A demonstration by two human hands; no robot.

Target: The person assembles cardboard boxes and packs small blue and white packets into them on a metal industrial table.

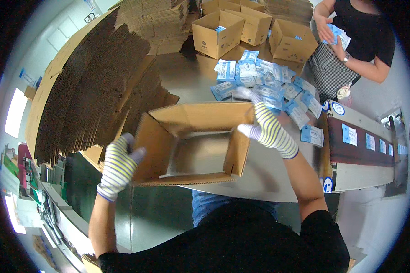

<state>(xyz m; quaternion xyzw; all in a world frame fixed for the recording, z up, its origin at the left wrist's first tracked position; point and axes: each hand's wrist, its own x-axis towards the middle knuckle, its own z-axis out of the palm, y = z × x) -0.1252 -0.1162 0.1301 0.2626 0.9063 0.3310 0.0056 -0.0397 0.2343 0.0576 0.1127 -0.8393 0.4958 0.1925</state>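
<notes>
An open-topped brown cardboard box [196, 116] is in front of me at the near edge of the metal table, slightly tilted. My left hand [119, 167], in a white glove with yellow and dark stripes, grips the left wall, thumb toward the inside. My right hand [269, 125], gloved the same way, holds the right wall at the far corner; its fingertips are slightly blurred. Inside the box, a smooth greyish-brown surface shows at the bottom; I cannot tell whether it is the box floor or the tabletop. A pile of blue-and-white packets [271, 84] lies just beyond the box.
Tall stacks of flattened cardboard [91, 86] rise at the left. Cardboard boxes [217, 35] with packets in some stand at the back. On the right, a conveyor belt [360, 157] carries packets in a row. A co-worker [364, 36] at the far right holds several packets.
</notes>
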